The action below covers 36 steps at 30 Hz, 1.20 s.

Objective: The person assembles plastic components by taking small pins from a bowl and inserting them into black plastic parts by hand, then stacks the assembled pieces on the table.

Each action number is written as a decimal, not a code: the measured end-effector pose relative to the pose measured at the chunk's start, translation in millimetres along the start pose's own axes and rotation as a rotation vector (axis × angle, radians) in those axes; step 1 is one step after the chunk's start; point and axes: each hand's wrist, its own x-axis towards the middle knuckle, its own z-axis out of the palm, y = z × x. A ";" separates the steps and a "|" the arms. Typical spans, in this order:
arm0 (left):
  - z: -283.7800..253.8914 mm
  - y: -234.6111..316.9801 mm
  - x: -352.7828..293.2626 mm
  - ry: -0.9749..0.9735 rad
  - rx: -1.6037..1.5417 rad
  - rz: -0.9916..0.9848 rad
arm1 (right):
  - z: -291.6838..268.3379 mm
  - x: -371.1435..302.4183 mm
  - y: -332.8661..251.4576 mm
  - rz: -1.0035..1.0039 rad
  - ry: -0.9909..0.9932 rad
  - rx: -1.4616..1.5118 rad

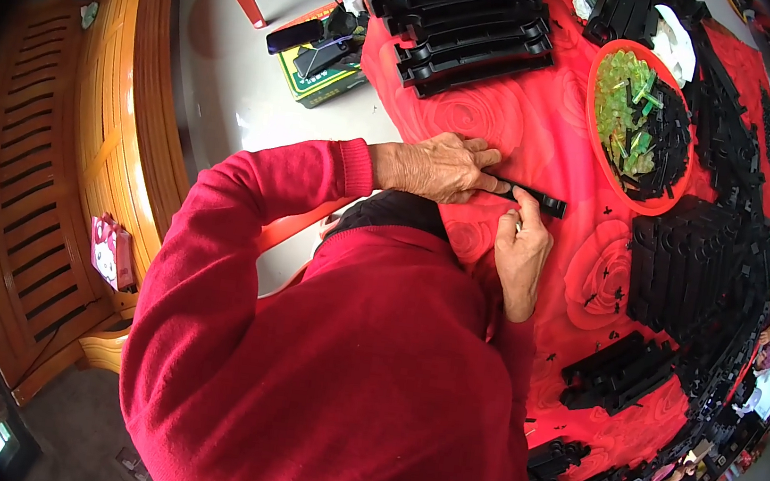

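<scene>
At frame centre, the left hand (445, 169) and right hand (524, 242) pinch one black strip (552, 205), seemingly unfinished; the bowl (652, 208) at upper right suggests more remains, but whether the stack (466, 27) up top is done stays unclear.

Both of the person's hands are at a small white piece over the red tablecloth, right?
Not quite: the piece is black, not white, as the head view shows. The left hand and right hand are indeed both at it, over the red tablecloth.
</scene>
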 end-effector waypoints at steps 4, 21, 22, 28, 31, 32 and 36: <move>-3.6 1.7 0.7 -0.052 -0.017 -0.026 | -4.6 5.0 3.9 -0.016 -0.033 0.115; -3.0 3.4 -0.4 0.009 -0.060 -0.040 | -6.2 58.5 7.0 0.090 0.363 1.570; -2.3 3.3 -0.8 0.006 -0.066 -0.049 | -4.0 59.8 6.3 0.089 0.368 1.569; -2.7 3.6 0.5 -0.010 -0.063 -0.054 | 3.3 62.4 6.3 0.086 0.388 1.557; -3.3 3.4 0.4 -0.019 -0.069 -0.056 | 5.0 62.3 3.5 0.127 0.384 1.512; -3.7 3.4 0.6 -0.025 -0.069 -0.056 | 5.1 62.3 2.8 0.128 0.383 1.512; -4.4 3.6 0.9 -0.027 -0.069 -0.054 | 6.6 62.2 0.7 0.151 0.397 1.486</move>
